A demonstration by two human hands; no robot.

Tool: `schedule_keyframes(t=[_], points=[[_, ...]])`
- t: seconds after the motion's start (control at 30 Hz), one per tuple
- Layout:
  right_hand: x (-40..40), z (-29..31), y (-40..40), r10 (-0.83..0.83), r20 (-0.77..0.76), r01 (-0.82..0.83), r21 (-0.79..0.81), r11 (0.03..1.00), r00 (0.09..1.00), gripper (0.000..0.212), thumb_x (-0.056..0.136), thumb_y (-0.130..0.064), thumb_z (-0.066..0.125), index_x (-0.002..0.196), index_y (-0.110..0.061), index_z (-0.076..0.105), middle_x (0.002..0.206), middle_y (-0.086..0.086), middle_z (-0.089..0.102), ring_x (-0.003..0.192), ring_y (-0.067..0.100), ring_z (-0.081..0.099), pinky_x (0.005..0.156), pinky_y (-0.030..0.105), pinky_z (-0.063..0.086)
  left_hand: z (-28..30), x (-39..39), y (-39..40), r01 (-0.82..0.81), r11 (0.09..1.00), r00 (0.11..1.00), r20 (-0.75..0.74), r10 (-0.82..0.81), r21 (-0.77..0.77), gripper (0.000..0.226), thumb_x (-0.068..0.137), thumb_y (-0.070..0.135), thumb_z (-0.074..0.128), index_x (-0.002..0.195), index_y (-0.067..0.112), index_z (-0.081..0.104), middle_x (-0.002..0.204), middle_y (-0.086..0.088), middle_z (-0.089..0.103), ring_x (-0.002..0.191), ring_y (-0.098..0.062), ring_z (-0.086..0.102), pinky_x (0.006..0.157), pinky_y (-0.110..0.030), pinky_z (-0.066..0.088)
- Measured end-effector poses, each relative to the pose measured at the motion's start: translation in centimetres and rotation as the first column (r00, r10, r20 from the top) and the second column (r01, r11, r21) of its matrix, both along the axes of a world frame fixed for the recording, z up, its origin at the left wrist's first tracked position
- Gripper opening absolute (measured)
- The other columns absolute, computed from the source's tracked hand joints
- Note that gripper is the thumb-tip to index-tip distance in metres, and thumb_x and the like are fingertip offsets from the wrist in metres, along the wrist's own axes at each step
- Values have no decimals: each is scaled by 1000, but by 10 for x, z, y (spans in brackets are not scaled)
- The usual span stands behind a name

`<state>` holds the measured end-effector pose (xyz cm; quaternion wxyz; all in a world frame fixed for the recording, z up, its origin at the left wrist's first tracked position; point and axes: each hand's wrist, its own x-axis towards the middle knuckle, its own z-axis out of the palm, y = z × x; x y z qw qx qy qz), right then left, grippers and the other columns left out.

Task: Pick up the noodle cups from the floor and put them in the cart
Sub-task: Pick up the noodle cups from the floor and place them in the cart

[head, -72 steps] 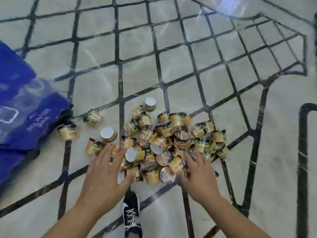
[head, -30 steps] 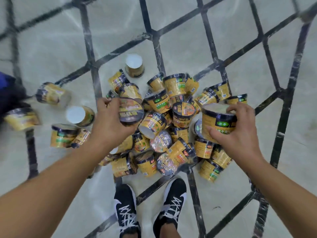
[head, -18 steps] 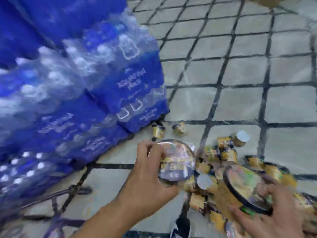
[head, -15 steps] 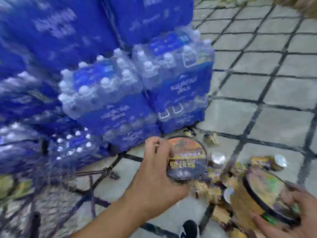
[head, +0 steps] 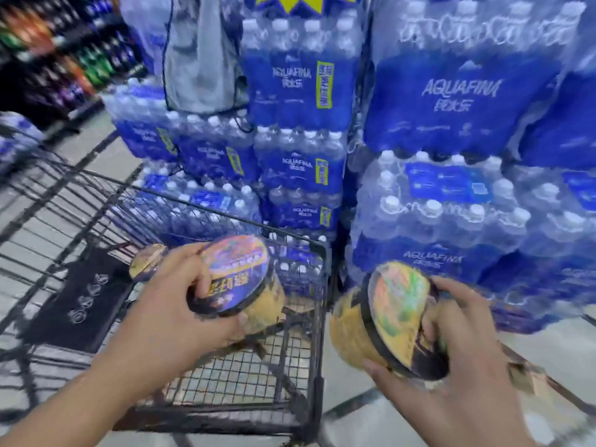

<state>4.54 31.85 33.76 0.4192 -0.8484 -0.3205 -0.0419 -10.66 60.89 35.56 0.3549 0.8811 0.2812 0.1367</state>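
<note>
Both hands have risen from the floor pile, the left hand (head: 180,304) gripping a noodle cup (head: 238,279) over the cart (head: 317,317), the right hand (head: 451,356) gripping its cup (head: 387,321) just outside the cart's near corner.

Pale tiled floor (head: 548,343) carries stacked water-bottle packs (head: 445,221) and a black wire cart (head: 317,317)

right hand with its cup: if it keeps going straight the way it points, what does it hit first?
Likely the stacked Aquafina water packs. The right hand and its noodle cup sit right of the cart's corner post, outside the basket. Depth is unclear, so this is a judgement.
</note>
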Motion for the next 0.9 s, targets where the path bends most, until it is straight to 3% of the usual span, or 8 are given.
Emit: schedule_keyframes(t=[0.1,0.23,0.3,0.43,0.5,0.6,0.73,0.9], points=[[-18,-19,92,84,-45,-90,-144,985,995,58,66,-71,74,94,-36,37,139,4,43,129,14,48,100,25,44,-32,-13,81,-26,997,994,-107,34,73,59,50,66,78,72,23,43,130,12,45,139,-15,40,105,-44,40],[-20,-65,187,76,48,-46,-453,890,996,63,72,-68,78,102,-17,55,145,14,42,120,38,52,96,46,52,-77,-1,143,111,974,962,-267,-56,196,59,51,71,67,67,19,43,121,2,48,118,-24,47,92,-41,43],[-16,-92,217,82,101,-5,-604,797,991,67,66,-65,83,103,-15,59,141,17,46,112,39,55,91,48,52,-103,14,159,234,929,935,-328,-134,287,63,56,76,60,71,17,43,116,-5,52,111,-30,50,90,-44,46],[3,-141,244,86,137,53,-778,626,987,67,61,-65,86,97,-14,64,126,22,54,103,41,55,95,52,47,-155,44,169,468,803,818,-525,-235,369,78,63,77,53,101,12,75,118,-11,50,117,-37,46,110,-56,38],[12,-161,248,111,132,49,-831,554,985,65,62,-67,84,96,-14,65,116,21,54,102,40,53,99,55,43,-178,59,165,540,747,777,-572,-264,389,72,66,69,59,105,12,77,118,-13,52,121,-37,44,121,-57,27],[21,-179,254,139,135,55,-880,471,981,60,67,-60,82,101,-13,65,112,20,52,105,40,50,102,55,41,-204,75,160,609,700,717,-637,-283,373,67,68,63,66,108,11,78,122,-15,52,130,-37,42,126,-57,16],[26,-199,262,155,102,37,-927,373,983,54,82,-47,69,121,-12,60,133,25,45,119,43,46,110,54,35,-231,84,160,654,661,667,-693,-275,367,79,76,63,61,137,13,65,137,-18,48,140,-39,32,127,-58,4],[26,-225,271,123,73,33,-953,303,990,57,87,-48,67,131,-12,60,147,26,41,125,44,45,113,58,32,-249,97,155,715,608,576,-784,-232,345,73,82,57,63,137,10,63,153,-23,38,150,-42,21,125,-63,1]])
